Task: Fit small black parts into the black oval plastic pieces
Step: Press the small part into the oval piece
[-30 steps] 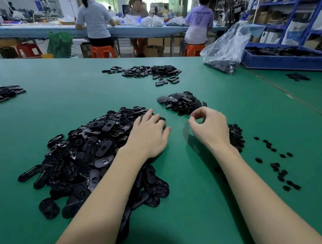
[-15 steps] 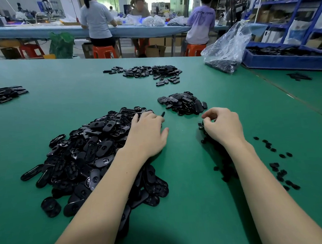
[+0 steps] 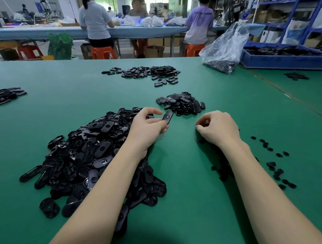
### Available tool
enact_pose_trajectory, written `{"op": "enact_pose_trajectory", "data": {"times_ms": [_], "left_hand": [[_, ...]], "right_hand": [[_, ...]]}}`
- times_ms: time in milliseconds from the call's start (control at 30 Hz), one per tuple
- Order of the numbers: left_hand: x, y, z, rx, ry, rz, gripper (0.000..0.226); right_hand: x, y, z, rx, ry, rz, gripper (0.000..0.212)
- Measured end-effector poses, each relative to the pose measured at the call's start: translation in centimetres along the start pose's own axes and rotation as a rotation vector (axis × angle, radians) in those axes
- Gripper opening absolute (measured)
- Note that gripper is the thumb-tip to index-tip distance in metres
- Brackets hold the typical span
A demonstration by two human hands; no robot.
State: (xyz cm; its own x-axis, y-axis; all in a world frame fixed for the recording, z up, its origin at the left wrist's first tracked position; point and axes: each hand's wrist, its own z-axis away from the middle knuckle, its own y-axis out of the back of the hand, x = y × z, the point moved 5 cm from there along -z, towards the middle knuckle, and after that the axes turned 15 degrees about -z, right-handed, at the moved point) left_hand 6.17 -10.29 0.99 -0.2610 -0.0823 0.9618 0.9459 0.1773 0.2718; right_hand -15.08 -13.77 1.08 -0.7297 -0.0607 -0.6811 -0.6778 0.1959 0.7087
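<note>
A big heap of black oval plastic pieces (image 3: 86, 157) lies on the green table (image 3: 190, 205) at the left. My left hand (image 3: 147, 128) pinches one black oval piece (image 3: 167, 117) lifted above the heap's right edge. My right hand (image 3: 217, 128) hovers to the right with curled fingers over small black parts; a small dark part seems pinched at its fingertips. Loose small black parts (image 3: 273, 163) are scattered to the right of my right forearm.
A smaller pile of oval pieces (image 3: 181, 103) lies just beyond my hands, another pile (image 3: 149, 73) farther back, and one (image 3: 0, 96) at far left. A clear plastic bag (image 3: 225, 50) and a blue tray (image 3: 285, 59) stand at back right. People sit at the far table.
My left hand has lifted off the heap with one oval piece pinched. My right hand moved right from the table's middle and dropped onto the small parts.
</note>
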Motion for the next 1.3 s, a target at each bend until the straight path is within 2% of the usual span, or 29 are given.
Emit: {"op": "enact_pose_trajectory", "data": {"times_ms": [67, 167, 267, 333, 500, 633, 967, 1300], "left_hand": [[-0.2, -0.1, -0.1, -0.007, 0.022, 0.046, 0.025], [-0.5, -0.3, -0.3, -0.028, 0.021, 0.069, 0.024], [-0.6, -0.5, -0.4, -0.041, 0.008, 0.087, 0.023], [-0.5, -0.7, -0.3, -0.058, -0.004, 0.097, 0.022], [0.0, -0.9, 0.0, -0.076, -0.02, 0.098, 0.022], [0.0, -1.0, 0.2, -0.123, -0.011, 0.069, 0.029], [-0.3, -1.0, 0.0, -0.123, 0.004, 0.087, 0.023], [-0.2, -0.9, 0.0, -0.136, 0.005, 0.098, 0.025]], "right_hand": [[-0.4, 0.0, -0.1, -0.004, 0.026, -0.09, 0.011], [-1.3, -0.1, -0.3, -0.036, 0.03, -0.384, 0.009], [-2.5, -0.6, 0.1, -0.176, -0.006, -0.69, 0.012], [-3.1, -0.9, 0.4, -0.265, -0.022, -0.798, 0.01], [-3.5, -0.8, 0.7, -0.304, -0.053, -0.836, 0.008], [-3.5, -0.8, 0.9, -0.301, -0.089, -0.865, 0.008], [-3.5, -1.0, 1.0, -0.258, -0.16, -0.832, 0.014], [-3.7, -1.3, 0.9, -0.229, -0.141, -0.811, 0.004]]}}
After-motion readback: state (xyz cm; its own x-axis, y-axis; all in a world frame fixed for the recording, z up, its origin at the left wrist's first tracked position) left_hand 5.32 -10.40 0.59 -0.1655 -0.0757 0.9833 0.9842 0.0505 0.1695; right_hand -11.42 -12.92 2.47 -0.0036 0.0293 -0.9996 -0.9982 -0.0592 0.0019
